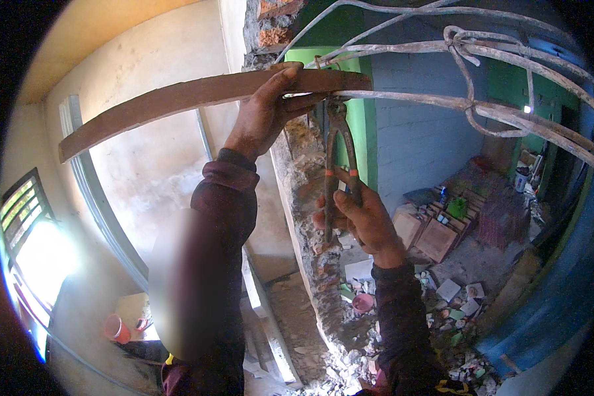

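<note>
My left hand is raised and closed around a long brown wooden board, which runs from the far left to the top of a broken brick wall. In my right hand are pincers with dark handles and orange bands, held upright. Their jaws meet the lower steel bar just under the board's right end. Whether the jaws bite on a wire there is too small to tell. A thin wire loops up near the board.
Bent rebar with stirrups spans the upper right. The broken brick wall stands between two rooms, with rubble below. Lower right are wooden panels and broken tiles. A metal channel leans at left, near an orange bucket.
</note>
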